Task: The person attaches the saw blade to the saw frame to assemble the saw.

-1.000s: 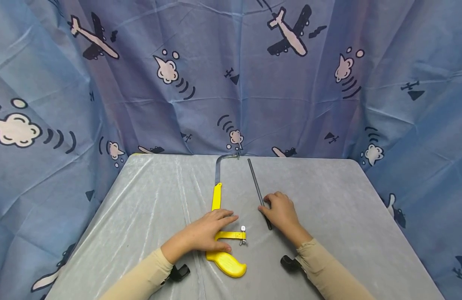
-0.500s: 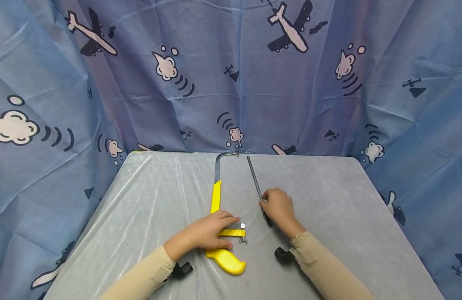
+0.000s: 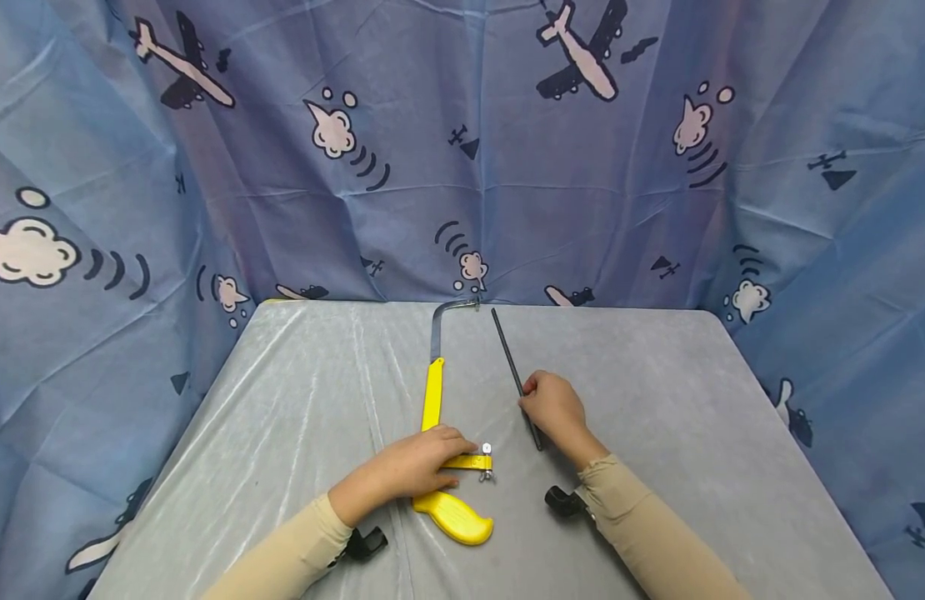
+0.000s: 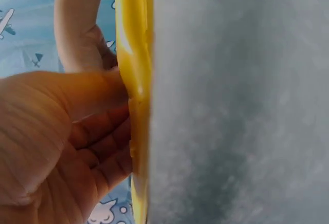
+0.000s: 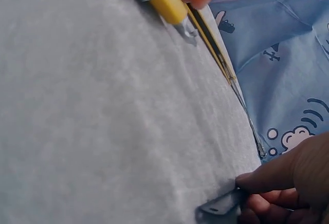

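Observation:
A hacksaw frame with a yellow handle point(image 3: 455, 518) lies lengthwise on the table, its bent grey metal end point(image 3: 436, 333) pointing away. My left hand point(image 3: 402, 462) lies over the yellow part just above the handle, fingers bent over it. In the left wrist view the thumb point(image 4: 97, 90) and curled fingers meet the yellow hacksaw frame point(image 4: 134, 59). To the right, my right hand point(image 3: 556, 408) pinches a long dark hacksaw blade point(image 3: 507, 354) between thumb and fingers. A small hole shows near the end of the hacksaw blade point(image 5: 221, 206) in the right wrist view.
A wing screw point(image 3: 487, 476) sits on the yellow cross arm of the frame. The grey cloth-covered table point(image 3: 642, 375) reaches back to a blue curtain point(image 3: 402, 167) printed with planes. Black wrist cameras point(image 3: 563, 502) hang under both sleeves.
The fingers of my left hand have drawn in over the hacksaw frame. My right hand has closed its pinch on the blade, whose far end has shifted slightly left.

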A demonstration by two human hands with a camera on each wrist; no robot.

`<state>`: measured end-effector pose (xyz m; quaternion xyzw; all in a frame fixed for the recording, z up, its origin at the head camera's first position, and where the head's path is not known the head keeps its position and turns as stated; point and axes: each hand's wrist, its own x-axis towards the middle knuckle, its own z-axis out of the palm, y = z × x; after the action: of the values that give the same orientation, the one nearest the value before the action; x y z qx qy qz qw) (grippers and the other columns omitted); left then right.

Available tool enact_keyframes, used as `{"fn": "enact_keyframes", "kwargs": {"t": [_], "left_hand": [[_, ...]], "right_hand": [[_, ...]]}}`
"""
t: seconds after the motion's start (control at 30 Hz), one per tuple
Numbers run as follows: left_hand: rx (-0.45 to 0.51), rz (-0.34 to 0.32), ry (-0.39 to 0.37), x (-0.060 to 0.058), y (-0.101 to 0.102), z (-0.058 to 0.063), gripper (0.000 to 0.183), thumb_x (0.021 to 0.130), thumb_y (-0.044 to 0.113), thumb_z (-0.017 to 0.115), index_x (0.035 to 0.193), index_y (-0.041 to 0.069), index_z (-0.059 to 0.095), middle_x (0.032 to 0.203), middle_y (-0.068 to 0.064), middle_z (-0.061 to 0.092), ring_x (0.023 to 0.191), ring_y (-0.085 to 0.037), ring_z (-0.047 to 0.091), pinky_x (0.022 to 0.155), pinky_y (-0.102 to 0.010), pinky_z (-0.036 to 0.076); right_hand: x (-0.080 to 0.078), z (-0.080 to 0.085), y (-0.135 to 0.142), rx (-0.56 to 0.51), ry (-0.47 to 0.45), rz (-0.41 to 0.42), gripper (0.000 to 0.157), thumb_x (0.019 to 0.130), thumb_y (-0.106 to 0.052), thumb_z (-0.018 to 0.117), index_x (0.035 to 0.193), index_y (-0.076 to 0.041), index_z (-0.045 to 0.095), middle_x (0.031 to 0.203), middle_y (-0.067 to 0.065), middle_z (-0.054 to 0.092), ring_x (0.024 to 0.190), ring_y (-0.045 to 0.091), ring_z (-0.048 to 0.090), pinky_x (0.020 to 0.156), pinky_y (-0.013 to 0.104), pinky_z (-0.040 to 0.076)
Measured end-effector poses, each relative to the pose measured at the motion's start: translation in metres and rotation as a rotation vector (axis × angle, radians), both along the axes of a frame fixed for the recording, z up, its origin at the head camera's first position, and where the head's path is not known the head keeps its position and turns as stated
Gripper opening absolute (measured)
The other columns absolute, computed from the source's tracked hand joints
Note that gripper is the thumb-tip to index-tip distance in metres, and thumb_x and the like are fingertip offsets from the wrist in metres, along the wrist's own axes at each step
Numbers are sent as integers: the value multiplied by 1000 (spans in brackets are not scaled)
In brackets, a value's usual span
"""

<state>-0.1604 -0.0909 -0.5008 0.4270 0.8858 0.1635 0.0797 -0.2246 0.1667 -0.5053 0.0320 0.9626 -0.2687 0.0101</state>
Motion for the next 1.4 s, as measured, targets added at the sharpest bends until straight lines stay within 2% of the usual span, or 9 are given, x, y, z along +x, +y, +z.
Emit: {"fn": "enact_keyframes", "kwargs": {"t": [0.13,0.37,0.53,0.63,0.8,1.03,1.23,1.4], "left_hand": [[10,16,32,0,2,-2,41,90,7,76,130,11,68,117,1,69,111,-12,62,98,-24,51],[14,17,65,-2,3,-6,35,90,1,72,124,10,71,110,0,68,104,-14,62,93,-25,53],[16,9,67,-4,3,-5,34,90,-1,71,122,10,72,105,0,66,99,-13,61,89,-24,53],[23,1,69,-4,3,-4,34,89,-2,70,121,10,72,103,0,65,96,-13,61,88,-23,53],[32,11,44,-3,3,-3,34,90,-2,69,122,9,72,103,0,64,94,-11,60,86,-22,53],[65,33,-29,-2,2,0,36,90,-4,67,124,7,70,106,-2,63,93,-10,59,85,-20,53],[76,26,-50,-2,1,0,37,89,-6,66,124,6,70,108,-3,63,96,-11,59,87,-21,52],[86,24,-69,-2,2,-2,36,90,-6,66,124,7,69,109,-2,63,96,-11,58,88,-21,52]], "right_hand": [[-3,0,2,-66,-21,-2,12,84,-14,76,93,-7,70,82,4,67,71,20,59,62,34,47],[-5,0,8,-372,-157,-8,28,85,-5,77,109,4,67,83,9,69,53,15,57,45,31,54],[-4,0,10,-563,-242,-19,34,88,0,73,120,8,64,87,11,70,55,14,56,46,31,54],[-4,0,11,-633,-275,-18,35,90,2,70,124,9,62,87,10,67,59,14,55,46,30,54],[-3,-2,12,-690,-284,-5,35,93,1,67,126,10,59,85,8,60,62,14,54,47,28,52],[-2,-2,7,-753,-260,4,38,96,-2,66,132,8,58,89,6,62,63,14,55,47,26,51],[-3,0,0,-796,-249,11,40,96,-2,66,134,8,58,93,7,62,64,13,55,46,25,50],[-4,1,-5,-826,-268,-14,40,96,-2,67,135,5,59,95,7,61,66,13,56,47,24,50]]}}
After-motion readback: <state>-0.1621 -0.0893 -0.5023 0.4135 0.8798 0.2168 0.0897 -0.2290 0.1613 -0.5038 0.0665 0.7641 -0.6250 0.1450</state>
